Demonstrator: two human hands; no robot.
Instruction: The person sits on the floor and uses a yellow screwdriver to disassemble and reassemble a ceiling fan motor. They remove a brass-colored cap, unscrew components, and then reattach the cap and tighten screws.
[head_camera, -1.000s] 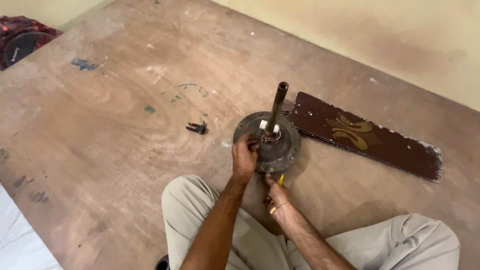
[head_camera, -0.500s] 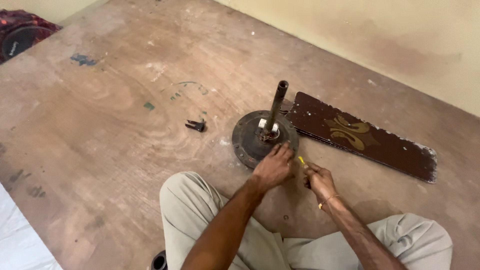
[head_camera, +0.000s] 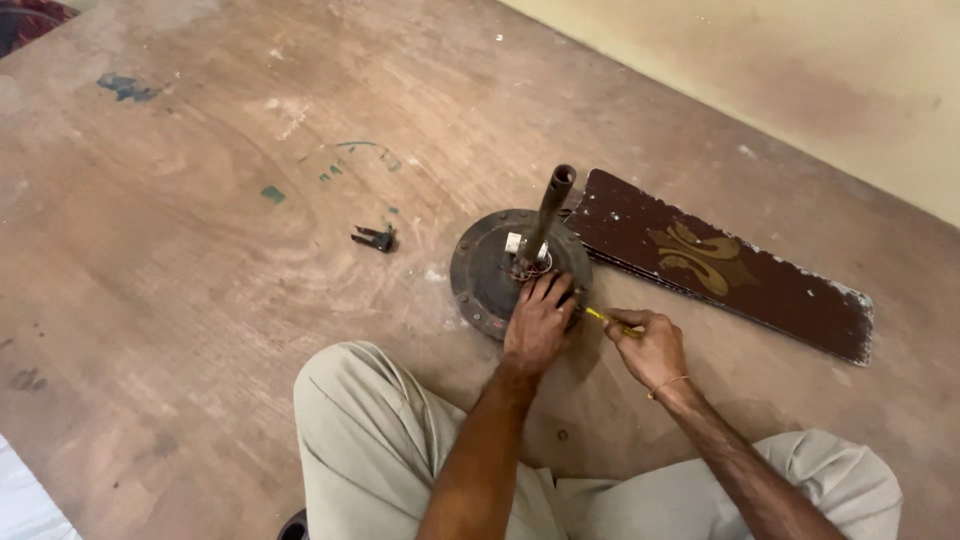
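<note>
A round dark ceiling-fan motor lies on the brown floor with its rod pointing up. My left hand rests flat on the motor's near right rim, pressing on it. My right hand is just to the right, closed on a thin yellow-handled screwdriver whose tip points at the motor's side edge. A dark brown fan blade with a gold ornament lies behind and to the right of the motor.
A small dark metal part lies on the floor left of the motor. My legs in beige trousers fill the bottom. A cream wall runs along the back right. Something white shows at the bottom left.
My left hand shifted from the motor's centre to its near right rim. My right hand, with the screwdriver, moved up and rightwards to the motor's right side.
</note>
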